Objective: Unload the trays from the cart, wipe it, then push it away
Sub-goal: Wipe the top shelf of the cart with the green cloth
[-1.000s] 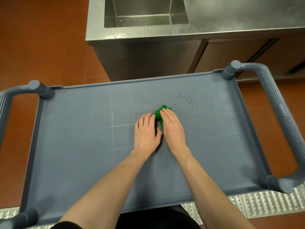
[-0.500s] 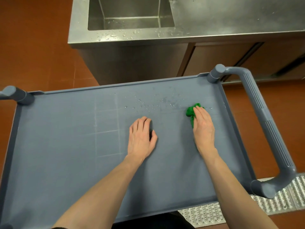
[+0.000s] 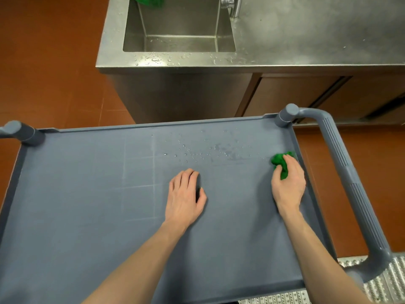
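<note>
Steel sink counter (image 3: 306,40) (wet rim) on red-brown floor (image 3: 43,62).

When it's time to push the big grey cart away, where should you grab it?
Probably the grey handle bar at the right end of the cart. It loops outward from the corner posts, leaving a gap for fingers, and its ribbed stretches look made for gripping. Come from the right side, wrap both hands over the ribs, and push. The right hand would first have to put down the green cloth.
</note>
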Demonstrator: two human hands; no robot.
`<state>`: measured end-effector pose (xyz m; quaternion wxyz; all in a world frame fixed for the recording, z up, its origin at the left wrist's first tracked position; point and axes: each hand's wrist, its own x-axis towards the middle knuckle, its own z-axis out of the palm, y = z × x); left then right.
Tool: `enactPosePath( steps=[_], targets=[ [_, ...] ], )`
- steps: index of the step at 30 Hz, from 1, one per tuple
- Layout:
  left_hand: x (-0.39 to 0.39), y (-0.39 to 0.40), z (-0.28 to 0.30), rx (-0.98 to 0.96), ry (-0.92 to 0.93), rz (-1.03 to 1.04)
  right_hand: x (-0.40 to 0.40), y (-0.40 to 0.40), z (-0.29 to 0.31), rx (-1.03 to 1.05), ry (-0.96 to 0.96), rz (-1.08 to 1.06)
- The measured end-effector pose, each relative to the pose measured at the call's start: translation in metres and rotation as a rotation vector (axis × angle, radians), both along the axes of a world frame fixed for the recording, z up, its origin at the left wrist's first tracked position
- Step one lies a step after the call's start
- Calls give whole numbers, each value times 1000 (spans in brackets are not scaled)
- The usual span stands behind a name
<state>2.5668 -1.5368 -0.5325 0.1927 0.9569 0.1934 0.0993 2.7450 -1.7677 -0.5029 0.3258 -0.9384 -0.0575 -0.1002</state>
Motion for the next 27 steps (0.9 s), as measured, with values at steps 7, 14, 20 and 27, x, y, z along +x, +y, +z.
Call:
enactPosePath(
  steps=[7,14,20,27],
  targets=[
    [4,3,-2,1,-10,9,-31,54,-17,-31,-49,288],
    [4,0,1,-59,-12,37,4,25,-16,-83,-77,237],
    [5,1,-1,-55,-23,41,38,-4,-3,70,39,-19],
    [5,3,-7,-51,-58,57,-13,81,-11,140,54,152]
  ],
)
